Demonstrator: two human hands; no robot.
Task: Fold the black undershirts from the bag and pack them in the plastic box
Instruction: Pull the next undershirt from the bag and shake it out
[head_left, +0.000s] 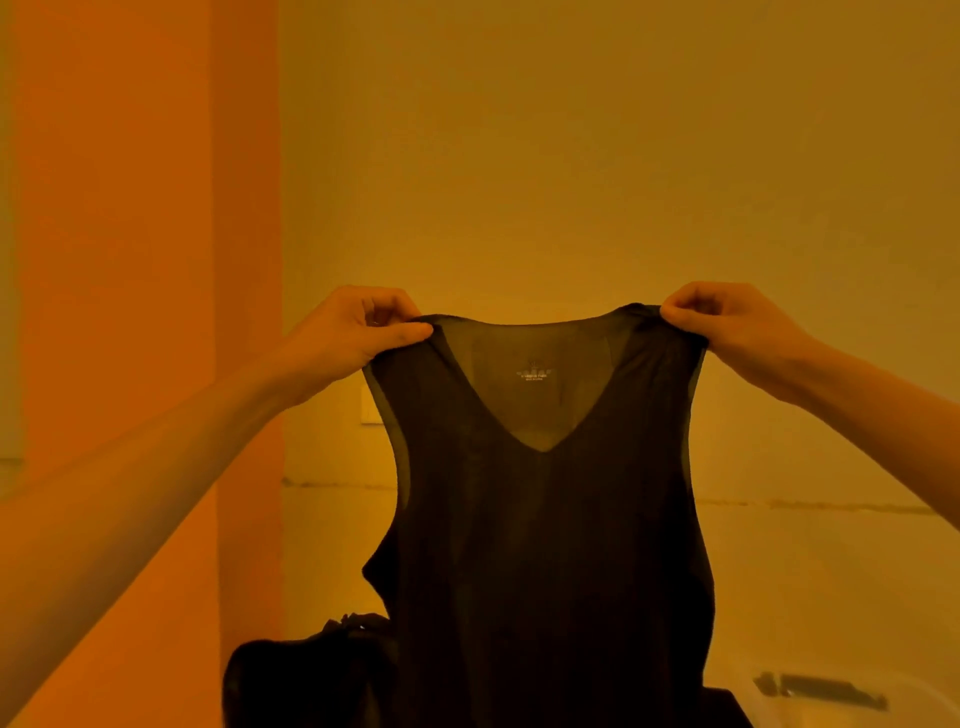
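Amber light washes the bare wall behind a black undershirt (545, 545) hanging below two pinches: left hand (358, 332) and right hand (727, 325) each grip a shoulder strap (thin, limp, nearly sheer, probably weightless).

Indoor room, bare painted wall (571, 156)

Undershirt (545, 545) there is thin, sheer black cloth, matt, light showing through its back layer; wall (571, 156) smooth and matt; box (810, 713) looks clear, glossy plastic.
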